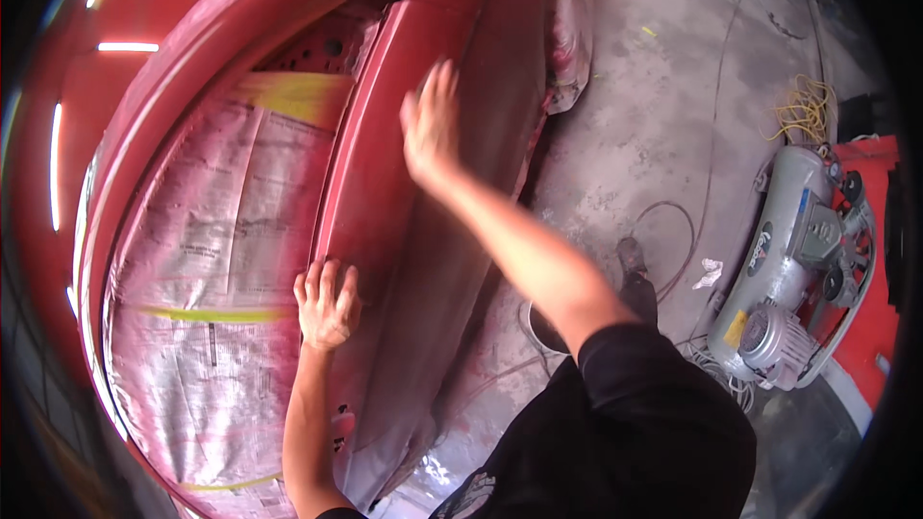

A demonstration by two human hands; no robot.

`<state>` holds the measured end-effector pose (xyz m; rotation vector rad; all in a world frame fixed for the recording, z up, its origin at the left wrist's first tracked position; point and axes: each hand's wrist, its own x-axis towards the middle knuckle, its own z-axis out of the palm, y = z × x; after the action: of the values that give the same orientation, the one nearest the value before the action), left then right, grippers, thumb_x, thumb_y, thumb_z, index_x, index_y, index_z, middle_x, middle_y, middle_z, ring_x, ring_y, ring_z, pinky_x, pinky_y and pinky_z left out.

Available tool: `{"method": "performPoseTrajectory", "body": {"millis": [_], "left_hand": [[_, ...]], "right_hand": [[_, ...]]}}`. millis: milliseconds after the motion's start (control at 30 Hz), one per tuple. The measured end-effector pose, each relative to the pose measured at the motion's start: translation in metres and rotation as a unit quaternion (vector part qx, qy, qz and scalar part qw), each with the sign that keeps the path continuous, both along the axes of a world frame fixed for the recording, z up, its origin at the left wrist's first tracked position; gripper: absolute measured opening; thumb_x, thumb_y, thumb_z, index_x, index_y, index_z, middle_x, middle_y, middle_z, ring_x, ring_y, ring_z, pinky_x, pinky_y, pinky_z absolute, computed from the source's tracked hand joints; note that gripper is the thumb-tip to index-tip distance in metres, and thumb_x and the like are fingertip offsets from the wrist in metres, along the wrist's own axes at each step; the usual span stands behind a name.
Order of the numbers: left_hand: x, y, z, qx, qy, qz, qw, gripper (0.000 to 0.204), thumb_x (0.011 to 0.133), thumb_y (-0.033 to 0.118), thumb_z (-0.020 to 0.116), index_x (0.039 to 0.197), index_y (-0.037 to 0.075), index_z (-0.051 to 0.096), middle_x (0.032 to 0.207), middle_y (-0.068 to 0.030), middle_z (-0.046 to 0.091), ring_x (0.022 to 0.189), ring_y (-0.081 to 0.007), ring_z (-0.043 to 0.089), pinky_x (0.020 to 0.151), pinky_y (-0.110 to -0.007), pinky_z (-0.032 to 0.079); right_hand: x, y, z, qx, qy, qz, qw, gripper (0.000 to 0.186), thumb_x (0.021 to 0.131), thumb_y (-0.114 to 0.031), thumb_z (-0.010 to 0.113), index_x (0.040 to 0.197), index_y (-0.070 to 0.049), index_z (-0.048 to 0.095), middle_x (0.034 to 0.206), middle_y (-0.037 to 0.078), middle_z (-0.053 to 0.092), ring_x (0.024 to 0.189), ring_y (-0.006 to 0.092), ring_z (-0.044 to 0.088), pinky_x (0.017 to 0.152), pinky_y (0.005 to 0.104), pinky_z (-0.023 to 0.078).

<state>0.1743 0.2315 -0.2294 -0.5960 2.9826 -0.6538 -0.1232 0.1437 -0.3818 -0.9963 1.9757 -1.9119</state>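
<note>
A red car body panel (461, 67) fills the left and middle of the view. Its window opening is masked with newspaper (212, 259) held by yellow tape and dusted pink. My left hand (327, 303) rests flat with fingers spread on the panel's edge, right beside the newspaper. My right hand (430, 125) lies flat and blurred on the dull, sanded part of the red panel farther up; whether anything is under its palm is hidden.
A grey air compressor (798, 269) stands on the concrete floor (654, 106) at the right, with hoses and a coil of yellow cord (803, 111) nearby. White rag scraps (709, 274) lie on the floor. My dark shoe (633, 259) shows beside the car.
</note>
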Motion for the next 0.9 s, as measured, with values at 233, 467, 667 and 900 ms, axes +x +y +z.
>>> {"method": "performPoseTrajectory", "body": {"millis": [233,467,667,900], "left_hand": [[0.004,0.002,-0.004,-0.012,-0.004,-0.001,1.000,0.049,0.086,0.015,0.070,0.135,0.014,0.065,0.135,-0.0172,0.063,0.129,-0.0409,0.059,0.103,-0.058,0.045],[-0.003,-0.001,0.001,0.003,-0.003,0.009,1.000,0.050,0.086,0.011,0.070,0.136,0.014,0.064,0.135,-0.0165,0.062,0.129,-0.0405,0.059,0.104,-0.058,0.044],[0.005,0.002,0.000,-0.007,-0.002,-0.001,1.000,0.046,0.086,0.016,0.069,0.133,0.014,0.066,0.134,-0.0166,0.063,0.126,-0.0403,0.060,0.103,-0.057,0.044],[0.004,-0.002,-0.005,-0.012,-0.004,-0.008,1.000,0.048,0.086,0.015,0.070,0.133,0.014,0.067,0.134,-0.0173,0.063,0.127,-0.0404,0.060,0.103,-0.057,0.044]], "right_hand": [[-0.014,0.002,-0.013,0.010,-0.009,0.035,0.999,0.072,0.114,-0.032,0.046,0.164,0.013,0.022,0.173,0.036,0.017,0.160,0.0530,0.021,0.130,0.0612,0.023],[-0.011,0.009,-0.020,0.019,0.017,0.052,0.998,0.076,0.114,-0.033,0.048,0.167,0.011,0.017,0.175,0.035,0.012,0.162,0.0516,0.017,0.130,0.0623,0.020],[-0.045,-0.001,-0.036,-0.004,0.024,0.055,0.998,0.071,0.113,-0.031,0.048,0.166,0.010,0.022,0.173,0.035,0.020,0.162,0.0486,0.023,0.131,0.0555,0.024],[0.027,0.043,-0.042,-0.059,-0.113,0.096,0.987,0.078,0.113,-0.033,0.045,0.171,0.003,0.009,0.177,0.031,0.008,0.164,0.0489,0.010,0.133,0.0597,0.009]]}}
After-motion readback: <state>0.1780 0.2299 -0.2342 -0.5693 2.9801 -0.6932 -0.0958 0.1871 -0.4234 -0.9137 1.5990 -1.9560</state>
